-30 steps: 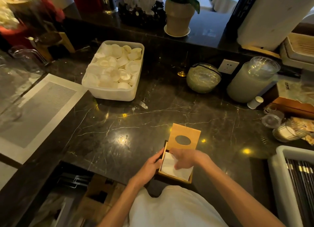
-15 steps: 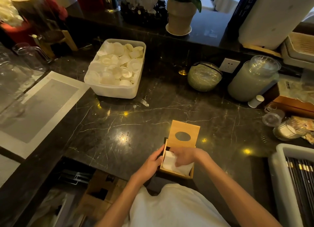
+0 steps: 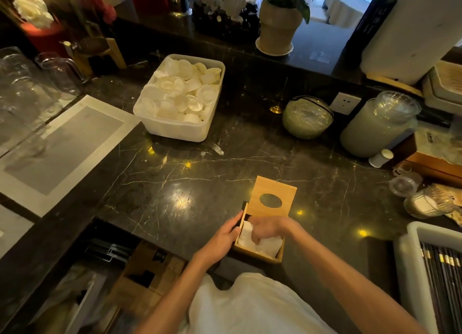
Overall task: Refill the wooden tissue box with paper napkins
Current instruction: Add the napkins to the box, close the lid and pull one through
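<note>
A wooden tissue box point(image 3: 257, 255) stands at the near edge of the dark marble counter point(image 3: 200, 178). Its lid point(image 3: 273, 196), with an oval hole, is flipped open and leans back. White paper napkins point(image 3: 268, 246) lie inside the box. My left hand point(image 3: 222, 238) grips the box's left wall. My right hand point(image 3: 268, 227) reaches into the box from the right, fingers curled down onto the napkins.
A white tub of small white dishes point(image 3: 180, 96) sits at the back left. A round glass jar point(image 3: 307, 117), a large lidded jar point(image 3: 380, 123) and small jars point(image 3: 422, 203) stand to the right. A bin of chopsticks point(image 3: 437, 276) is near right, a white-framed mat point(image 3: 62, 148) left.
My right hand has pushed a little deeper into the box, pressing the napkins down. The left hand keeps its hold on the box's left wall.
</note>
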### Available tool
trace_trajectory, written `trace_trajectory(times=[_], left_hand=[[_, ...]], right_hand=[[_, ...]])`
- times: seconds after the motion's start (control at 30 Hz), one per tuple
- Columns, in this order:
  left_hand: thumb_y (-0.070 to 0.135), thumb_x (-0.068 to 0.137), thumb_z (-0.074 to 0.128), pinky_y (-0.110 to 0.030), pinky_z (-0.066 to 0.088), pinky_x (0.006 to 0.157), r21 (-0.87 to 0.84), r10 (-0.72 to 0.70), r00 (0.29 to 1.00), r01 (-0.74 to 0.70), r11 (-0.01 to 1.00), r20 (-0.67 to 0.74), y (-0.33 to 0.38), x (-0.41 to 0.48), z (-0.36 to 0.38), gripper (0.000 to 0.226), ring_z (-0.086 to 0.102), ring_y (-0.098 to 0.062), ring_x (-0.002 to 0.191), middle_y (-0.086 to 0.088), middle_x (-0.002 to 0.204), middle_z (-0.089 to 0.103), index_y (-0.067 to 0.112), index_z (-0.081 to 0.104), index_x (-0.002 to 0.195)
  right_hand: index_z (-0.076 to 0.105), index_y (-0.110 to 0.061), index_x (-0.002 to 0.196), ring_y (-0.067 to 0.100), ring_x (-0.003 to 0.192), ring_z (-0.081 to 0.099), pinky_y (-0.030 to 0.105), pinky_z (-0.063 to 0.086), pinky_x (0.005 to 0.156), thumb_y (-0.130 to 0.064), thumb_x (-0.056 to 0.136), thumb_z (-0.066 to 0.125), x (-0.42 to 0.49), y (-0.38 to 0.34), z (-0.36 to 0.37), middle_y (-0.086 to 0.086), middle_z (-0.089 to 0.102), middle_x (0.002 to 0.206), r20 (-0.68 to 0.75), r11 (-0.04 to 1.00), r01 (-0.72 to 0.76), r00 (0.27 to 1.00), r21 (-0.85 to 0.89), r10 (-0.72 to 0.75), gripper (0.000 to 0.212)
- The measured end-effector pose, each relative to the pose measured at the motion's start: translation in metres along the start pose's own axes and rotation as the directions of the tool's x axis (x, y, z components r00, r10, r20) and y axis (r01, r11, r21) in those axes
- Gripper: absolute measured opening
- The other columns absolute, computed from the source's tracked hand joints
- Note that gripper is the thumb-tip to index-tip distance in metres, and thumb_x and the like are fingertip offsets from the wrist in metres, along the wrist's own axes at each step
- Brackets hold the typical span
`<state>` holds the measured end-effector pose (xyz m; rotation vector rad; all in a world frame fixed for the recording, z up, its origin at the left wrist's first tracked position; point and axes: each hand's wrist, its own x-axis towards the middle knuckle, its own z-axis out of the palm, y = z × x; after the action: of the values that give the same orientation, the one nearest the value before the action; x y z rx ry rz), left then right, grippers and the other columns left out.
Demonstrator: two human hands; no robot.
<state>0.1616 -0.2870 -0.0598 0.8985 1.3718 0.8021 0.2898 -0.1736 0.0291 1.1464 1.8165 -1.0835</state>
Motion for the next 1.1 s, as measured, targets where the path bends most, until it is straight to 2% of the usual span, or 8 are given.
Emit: trace_trajectory(times=[0.13, 0.27, 0.4, 0.6, 0.67, 0.77, 0.93, 1.1], left_hand=[[0.047, 0.096, 0.041, -0.053, 0.027, 0.121, -0.004, -0.005, 1.000, 0.005, 1.000, -0.017, 0.000, -0.001, 0.003, 0.056, 0.030, -0.015, 0.147, 0.008, 0.159, 0.032, 0.049, 0.027, 0.150], [0.048, 0.096, 0.041, -0.054, 0.027, 0.120, -0.016, 0.001, 1.000, -0.001, 1.000, -0.023, -0.002, -0.003, 0.004, 0.054, 0.030, -0.015, 0.147, 0.008, 0.159, 0.031, 0.052, 0.027, 0.149], [0.043, 0.098, 0.039, -0.053, 0.027, 0.121, -0.028, -0.007, 1.000, 0.007, 1.000, -0.017, -0.002, -0.003, 0.003, 0.055, 0.029, -0.015, 0.147, 0.007, 0.160, 0.030, 0.046, 0.025, 0.152], [0.041, 0.098, 0.038, -0.052, 0.028, 0.120, -0.025, -0.007, 0.999, 0.006, 1.000, -0.035, -0.003, -0.002, 0.005, 0.058, 0.032, -0.015, 0.144, 0.006, 0.156, 0.032, 0.041, 0.024, 0.154], [0.041, 0.100, 0.038, -0.052, 0.028, 0.120, -0.026, -0.007, 1.000, 0.007, 1.000, -0.031, -0.003, -0.001, 0.005, 0.057, 0.033, -0.015, 0.144, 0.006, 0.156, 0.033, 0.041, 0.024, 0.154], [0.040, 0.101, 0.040, -0.052, 0.028, 0.120, -0.023, 0.014, 0.999, -0.015, 1.000, -0.044, -0.007, -0.001, 0.006, 0.054, 0.033, -0.013, 0.144, 0.007, 0.155, 0.034, 0.045, 0.025, 0.153], [0.040, 0.101, 0.041, -0.052, 0.028, 0.120, -0.031, 0.000, 0.998, -0.002, 1.000, -0.056, -0.009, -0.001, 0.007, 0.052, 0.034, -0.012, 0.144, 0.010, 0.156, 0.035, 0.051, 0.027, 0.150], [0.045, 0.098, 0.042, -0.055, 0.028, 0.120, -0.033, -0.021, 0.999, 0.020, 0.999, -0.042, -0.009, 0.001, 0.004, 0.053, 0.030, -0.015, 0.146, 0.011, 0.158, 0.031, 0.055, 0.028, 0.148]], right_hand=[[0.041, -0.017, 0.140, 0.033, 0.131, 0.041, 0.044, 0.035, 0.105, -0.011, 0.084, 0.057, 0.003, -0.003, -0.003, 0.011, 0.047, 0.138, 0.060, 1.000, -0.004, 0.998, -0.014, 0.005, 0.058], [0.044, -0.007, 0.139, 0.033, 0.128, 0.046, 0.043, 0.037, 0.107, -0.003, 0.087, 0.056, 0.004, -0.015, 0.004, 0.015, 0.051, 0.139, -0.010, 0.989, 0.007, 1.000, -0.148, -0.008, 0.053], [0.052, -0.011, 0.133, 0.030, 0.123, 0.050, 0.042, 0.041, 0.103, -0.009, 0.082, 0.058, 0.002, -0.012, 0.006, 0.013, 0.056, 0.133, -0.086, 0.992, -0.003, 0.996, -0.125, -0.008, 0.052], [0.045, -0.016, 0.142, 0.030, 0.132, 0.043, 0.041, 0.035, 0.106, -0.009, 0.087, 0.058, -0.009, -0.009, -0.004, 0.009, 0.050, 0.142, -0.072, 0.995, 0.015, 0.997, -0.096, -0.022, 0.057], [0.044, -0.012, 0.143, 0.032, 0.133, 0.042, 0.041, 0.034, 0.106, -0.006, 0.089, 0.055, -0.016, -0.015, -0.010, 0.011, 0.049, 0.143, -0.088, 0.994, 0.011, 0.996, -0.111, -0.021, 0.055], [0.047, 0.005, 0.138, 0.036, 0.132, 0.044, 0.040, 0.036, 0.105, 0.004, 0.094, 0.048, -0.017, -0.023, -0.012, 0.021, 0.047, 0.143, -0.121, 0.985, -0.002, 0.993, -0.170, -0.019, 0.045], [0.050, 0.009, 0.134, 0.037, 0.130, 0.045, 0.039, 0.036, 0.103, 0.007, 0.095, 0.045, -0.016, -0.028, -0.010, 0.024, 0.049, 0.140, -0.069, 0.975, -0.022, 0.998, -0.221, 0.006, 0.040], [0.047, -0.001, 0.138, 0.033, 0.130, 0.045, 0.041, 0.035, 0.106, -0.002, 0.095, 0.044, -0.016, -0.029, -0.015, 0.019, 0.049, 0.140, 0.003, 0.970, -0.034, 0.999, -0.241, 0.036, 0.042]])
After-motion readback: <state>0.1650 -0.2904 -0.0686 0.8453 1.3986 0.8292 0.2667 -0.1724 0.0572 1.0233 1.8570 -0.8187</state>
